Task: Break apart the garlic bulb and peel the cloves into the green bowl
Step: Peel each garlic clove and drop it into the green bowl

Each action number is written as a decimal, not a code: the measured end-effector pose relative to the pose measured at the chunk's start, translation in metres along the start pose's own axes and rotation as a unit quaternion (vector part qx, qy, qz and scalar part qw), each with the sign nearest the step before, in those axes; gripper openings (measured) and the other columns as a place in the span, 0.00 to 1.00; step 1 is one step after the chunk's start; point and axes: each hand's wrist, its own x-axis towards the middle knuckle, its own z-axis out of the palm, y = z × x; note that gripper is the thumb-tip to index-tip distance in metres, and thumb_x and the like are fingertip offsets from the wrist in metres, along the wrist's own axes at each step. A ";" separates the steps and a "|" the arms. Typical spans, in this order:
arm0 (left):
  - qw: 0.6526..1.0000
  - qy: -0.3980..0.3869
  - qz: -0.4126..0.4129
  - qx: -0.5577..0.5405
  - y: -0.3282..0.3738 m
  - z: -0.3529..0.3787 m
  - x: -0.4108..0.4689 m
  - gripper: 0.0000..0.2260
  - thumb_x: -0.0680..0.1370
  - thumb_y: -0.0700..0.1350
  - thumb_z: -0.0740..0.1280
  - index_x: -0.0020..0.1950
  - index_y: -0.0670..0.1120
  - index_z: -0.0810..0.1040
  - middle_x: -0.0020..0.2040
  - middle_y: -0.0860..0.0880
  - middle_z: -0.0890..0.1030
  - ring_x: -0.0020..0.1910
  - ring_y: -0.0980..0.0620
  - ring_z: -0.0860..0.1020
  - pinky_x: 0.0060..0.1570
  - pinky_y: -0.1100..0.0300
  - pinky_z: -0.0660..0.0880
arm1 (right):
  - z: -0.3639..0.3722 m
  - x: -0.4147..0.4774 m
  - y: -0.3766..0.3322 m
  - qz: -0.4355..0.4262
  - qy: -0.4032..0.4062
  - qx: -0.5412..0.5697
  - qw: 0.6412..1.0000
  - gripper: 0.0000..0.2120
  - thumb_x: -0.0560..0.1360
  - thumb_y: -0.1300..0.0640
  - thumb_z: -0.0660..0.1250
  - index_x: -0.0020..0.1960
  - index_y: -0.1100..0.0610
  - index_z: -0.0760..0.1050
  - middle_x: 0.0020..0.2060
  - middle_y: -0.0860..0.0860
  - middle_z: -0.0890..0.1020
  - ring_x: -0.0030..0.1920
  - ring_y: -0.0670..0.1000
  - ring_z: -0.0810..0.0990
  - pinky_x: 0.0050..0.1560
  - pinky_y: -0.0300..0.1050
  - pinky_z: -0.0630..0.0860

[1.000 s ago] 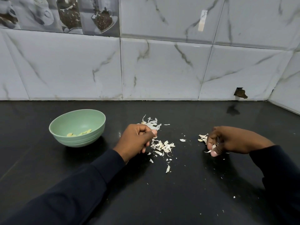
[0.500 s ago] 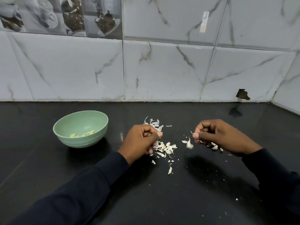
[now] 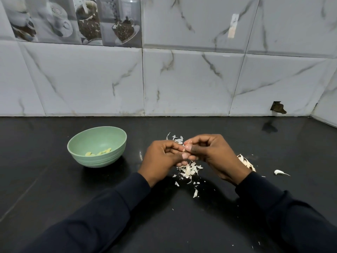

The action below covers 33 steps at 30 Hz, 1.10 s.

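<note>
1. Your left hand [image 3: 162, 158] and right hand [image 3: 214, 154] meet mid-counter, fingers [image 3: 174, 146] of both pinching one garlic clove [image 3: 187, 143].
2. The green bowl [image 3: 98, 160], holding peeled cloves [image 3: 99, 153], sits left, toward the counter's [image 3: 54, 179] back edge.

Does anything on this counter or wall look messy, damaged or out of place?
Yes: garlic skins lie scattered loose over the black counter rather than gathered, and one wall tile has a jagged broken hole low on the right.

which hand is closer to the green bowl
Left. The left hand is just right of the green bowl, apart from it; the right hand lies farther right. Both pinch a garlic clove between them.
</note>
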 end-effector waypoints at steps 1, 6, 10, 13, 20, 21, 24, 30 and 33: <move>1.000 0.001 0.004 0.008 0.000 0.000 0.000 0.06 0.74 0.33 0.75 0.49 0.34 0.82 0.42 0.36 0.86 0.38 0.46 0.85 0.39 0.62 0.81 | -0.001 0.001 0.000 0.000 0.000 -0.001 1.000 0.04 0.74 0.69 0.74 0.49 0.67 0.84 0.42 0.62 0.86 0.42 0.58 0.85 0.41 0.40 0.83; 0.998 0.008 0.029 0.050 0.000 -0.001 0.000 0.04 0.75 0.37 0.76 0.48 0.38 0.85 0.40 0.38 0.86 0.41 0.41 0.86 0.43 0.56 0.82 | -0.004 -0.001 0.001 0.003 -0.014 -0.021 1.000 0.05 0.75 0.70 0.72 0.50 0.70 0.82 0.43 0.68 0.85 0.44 0.63 0.84 0.43 0.41 0.84; 0.991 0.023 0.058 0.119 0.003 0.000 0.000 0.00 0.76 0.37 0.75 0.45 0.40 0.86 0.36 0.44 0.86 0.36 0.48 0.86 0.38 0.61 0.80 | -0.006 -0.002 -0.002 -0.018 -0.043 -0.064 0.997 0.05 0.77 0.69 0.71 0.52 0.71 0.82 0.43 0.67 0.85 0.44 0.61 0.86 0.44 0.41 0.84; 0.986 0.034 0.060 0.149 0.005 -0.002 0.001 0.01 0.76 0.36 0.75 0.45 0.40 0.86 0.35 0.47 0.86 0.35 0.49 0.85 0.37 0.62 0.80 | -0.009 -0.003 -0.008 -0.019 -0.072 -0.107 0.991 0.05 0.78 0.68 0.70 0.52 0.70 0.82 0.42 0.65 0.86 0.42 0.57 0.87 0.43 0.41 0.83; 0.978 0.018 0.056 0.200 0.009 -0.002 -0.001 0.03 0.75 0.39 0.76 0.42 0.41 0.86 0.32 0.45 0.84 0.32 0.48 0.85 0.36 0.57 0.83 | -0.004 -0.010 -0.013 -0.097 -0.049 -0.342 0.933 0.09 0.73 0.55 0.78 0.40 0.58 0.81 0.30 0.50 0.83 0.30 0.46 0.82 0.34 0.41 0.79; 0.979 0.017 0.053 0.195 0.010 -0.002 -0.001 0.03 0.75 0.38 0.76 0.42 0.40 0.86 0.32 0.44 0.85 0.32 0.47 0.85 0.35 0.59 0.82 | -0.003 -0.010 -0.012 -0.117 -0.040 -0.362 0.924 0.10 0.73 0.55 0.78 0.39 0.57 0.80 0.29 0.48 0.82 0.29 0.43 0.80 0.33 0.38 0.76; 0.983 0.019 0.045 0.175 0.011 0.000 -0.001 0.03 0.76 0.35 0.74 0.42 0.38 0.85 0.33 0.43 0.85 0.32 0.46 0.85 0.35 0.60 0.81 | 0.001 -0.013 -0.006 -0.174 -0.019 -0.399 0.900 0.09 0.74 0.58 0.77 0.39 0.58 0.78 0.28 0.44 0.77 0.30 0.42 0.76 0.33 0.31 0.69; 0.988 0.039 0.025 0.145 0.009 0.002 -0.001 0.03 0.76 0.32 0.73 0.41 0.35 0.84 0.32 0.42 0.84 0.31 0.44 0.85 0.33 0.60 0.81 | 0.003 -0.014 0.003 -0.210 -0.006 -0.404 0.890 0.11 0.75 0.58 0.75 0.39 0.58 0.75 0.29 0.46 0.77 0.31 0.44 0.75 0.32 0.32 0.67; 0.988 0.052 0.022 0.144 0.008 0.004 -0.002 0.04 0.75 0.32 0.73 0.40 0.36 0.84 0.31 0.42 0.84 0.31 0.44 0.85 0.32 0.60 0.80 | 0.003 -0.013 0.004 -0.215 -0.006 -0.408 0.887 0.11 0.75 0.58 0.75 0.40 0.58 0.74 0.29 0.45 0.76 0.31 0.45 0.75 0.31 0.33 0.66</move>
